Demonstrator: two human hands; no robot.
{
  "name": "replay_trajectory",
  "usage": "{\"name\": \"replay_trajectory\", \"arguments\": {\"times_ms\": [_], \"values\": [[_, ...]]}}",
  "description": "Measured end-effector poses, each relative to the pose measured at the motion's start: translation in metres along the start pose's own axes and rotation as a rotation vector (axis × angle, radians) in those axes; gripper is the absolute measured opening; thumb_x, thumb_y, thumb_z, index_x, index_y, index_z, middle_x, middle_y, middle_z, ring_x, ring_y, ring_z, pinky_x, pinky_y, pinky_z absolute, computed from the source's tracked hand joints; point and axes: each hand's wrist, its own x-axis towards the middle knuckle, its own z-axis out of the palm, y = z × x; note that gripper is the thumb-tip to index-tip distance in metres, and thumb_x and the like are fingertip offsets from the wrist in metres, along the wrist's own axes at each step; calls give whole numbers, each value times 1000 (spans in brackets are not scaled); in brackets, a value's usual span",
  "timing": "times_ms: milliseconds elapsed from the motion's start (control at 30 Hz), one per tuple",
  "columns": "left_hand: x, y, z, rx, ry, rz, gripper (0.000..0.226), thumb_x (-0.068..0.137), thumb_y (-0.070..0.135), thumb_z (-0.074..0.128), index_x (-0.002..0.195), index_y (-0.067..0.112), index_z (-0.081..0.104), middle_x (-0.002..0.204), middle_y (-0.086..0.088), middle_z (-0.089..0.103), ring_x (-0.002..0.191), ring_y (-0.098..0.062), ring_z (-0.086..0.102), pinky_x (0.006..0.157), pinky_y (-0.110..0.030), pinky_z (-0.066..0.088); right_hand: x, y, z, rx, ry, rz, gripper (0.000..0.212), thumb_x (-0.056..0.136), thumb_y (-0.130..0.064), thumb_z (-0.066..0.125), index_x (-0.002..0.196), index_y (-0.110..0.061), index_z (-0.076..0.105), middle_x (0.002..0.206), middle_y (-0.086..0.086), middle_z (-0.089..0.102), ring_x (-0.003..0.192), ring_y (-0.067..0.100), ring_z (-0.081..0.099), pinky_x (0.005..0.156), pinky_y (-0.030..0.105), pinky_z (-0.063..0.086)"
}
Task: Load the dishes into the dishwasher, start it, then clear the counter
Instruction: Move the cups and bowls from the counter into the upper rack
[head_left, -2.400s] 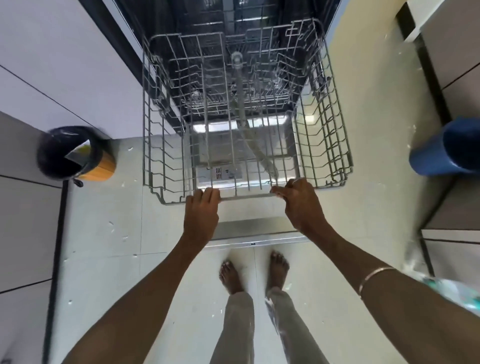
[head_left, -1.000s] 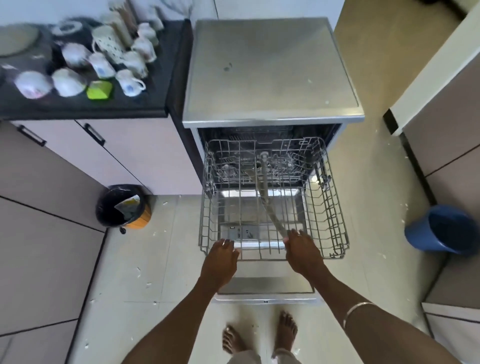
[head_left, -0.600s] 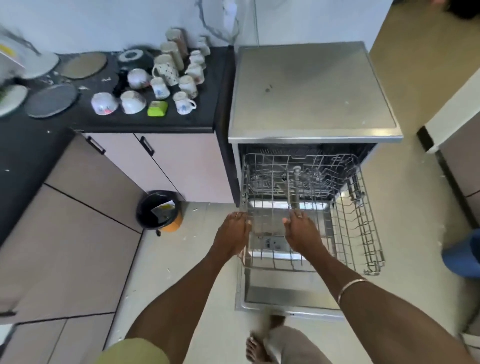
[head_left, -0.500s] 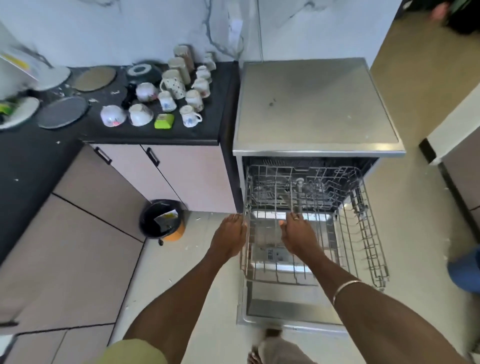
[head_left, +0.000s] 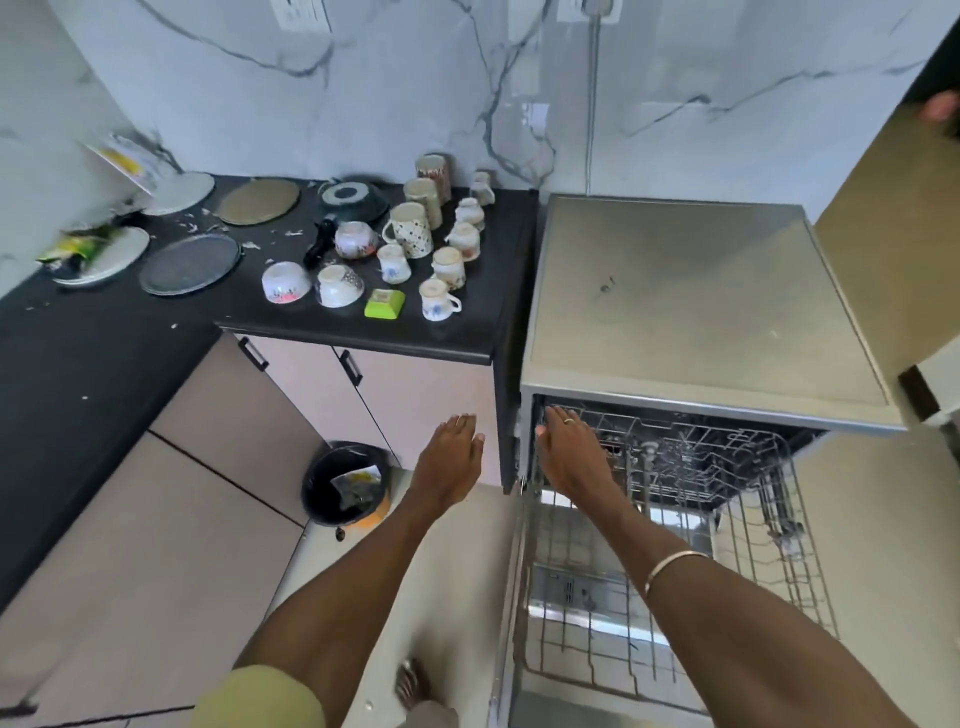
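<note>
two flat, empty hands, left (head_left: 451, 460) & right (head_left: 570, 453), fingers straight, above wire rack (head_left: 670, 582).

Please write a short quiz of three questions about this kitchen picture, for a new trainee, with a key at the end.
1. True or false: the pulled-out grey wire dishwasher rack holds dishes.
2. Which hand wears a ring: the left hand or the right hand?
3. Where is the small square lime-green dish? A) on the black counter B) in the rack C) in the black bin

Key: 1 false; 2 right; 3 A.
</note>
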Motion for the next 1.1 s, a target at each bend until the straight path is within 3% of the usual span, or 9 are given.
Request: {"name": "replay_trajectory", "arguments": {"times_ms": [100,200,333,533,733,867,1100], "values": [[36,-23,-12,-4,81,35,47,105,29,35,146,6,43,150,-12,45,140,-27,40,118,-36,28,35,-23,8,49,69,-2,33,101,-23,39,128,-11,54,120,10,65,111,28,61,97,39,51],[75,-48,-29,-3,189,94,38,101,21,46,130,2,60,128,-17,64,115,-32,62,102,-39,47,69,-48,12,56,138,15,37,101,-20,42,134,-7,53,123,15,65,112,32,62,98,41,50],[135,-98,-58,12,204,166,34,93,15,51,120,1,66,110,-19,71,96,-36,67,88,-41,53,122,-89,18,113,197,96,35,96,-14,49,130,-7,55,118,14,67,106,31,63,92,39,52],[222,-163,-113,74,188,241,38,89,8,57,126,-1,60,120,-20,65,110,-36,59,96,-45,48,199,-140,34,137,214,193,47,92,-18,55,138,-11,48,130,14,59,120,30,54,99,38,45],[278,-193,-137,303,-40,267,68,84,33,67,142,7,43,145,-19,44,133,-37,41,111,-46,36,254,-168,46,151,221,230,63,81,-19,69,139,-14,46,134,12,56,123,30,52,103,42,46],[296,-199,-142,464,-258,217,84,83,42,71,150,13,29,145,-12,43,131,-35,41,106,-47,38,279,-177,56,136,147,225,71,75,-23,75,138,-18,43,133,11,55,120,32,53,98,46,48],[304,-197,-144,378,-307,184,81,82,26,77,148,11,32,144,-14,37,131,-38,37,96,-50,47,293,-179,78,118,146,246,73,73,-34,77,133,-29,37,120,7,62,107,33,61,85,50,54]]}}
